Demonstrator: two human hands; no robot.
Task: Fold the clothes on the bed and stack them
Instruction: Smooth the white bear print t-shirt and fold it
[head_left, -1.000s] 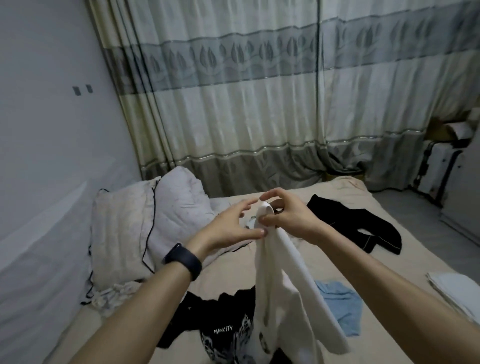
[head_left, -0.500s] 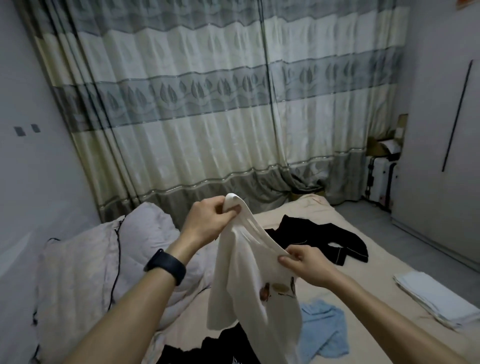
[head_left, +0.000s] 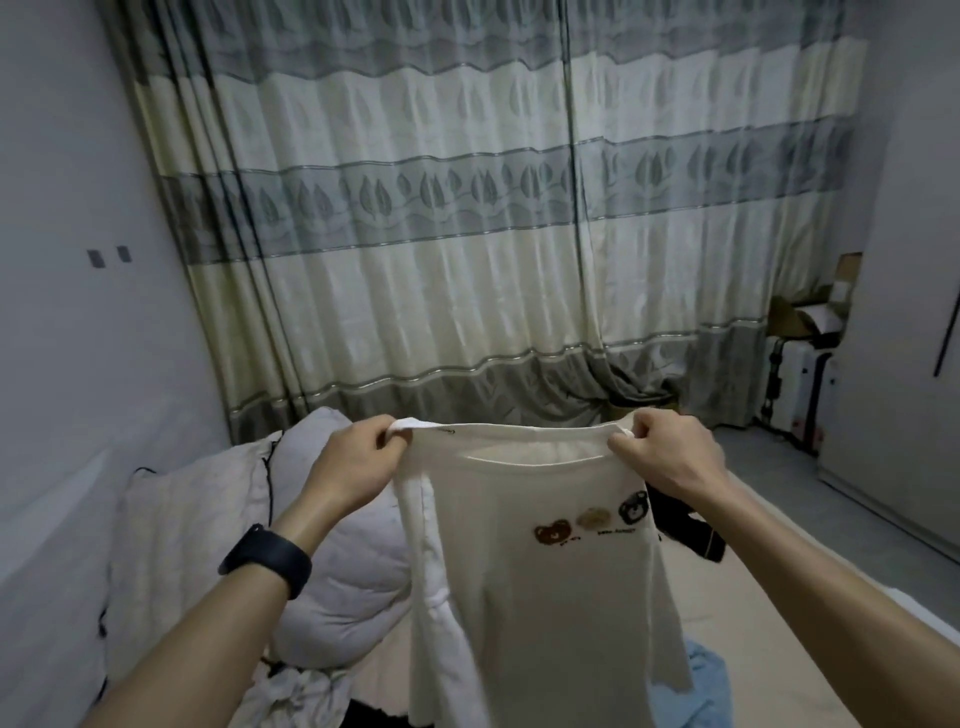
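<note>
While the left hand (head_left: 358, 462) and right hand (head_left: 670, 457) each pinch one shoulder of the shirt (head_left: 545, 571), it hangs below both grips over the bed (head_left: 753, 592), long axis vertical, printed front toward the person, neither hand nearer.

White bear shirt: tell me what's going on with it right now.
A person holds the white shirt up by its shoulders over the bed. The left hand pinches one shoulder and the right hand the other, so it hangs spread with the bear print facing them. It is not folded yet. A black garment and a blue garment lie loose on the bed, also unfolded.
</note>
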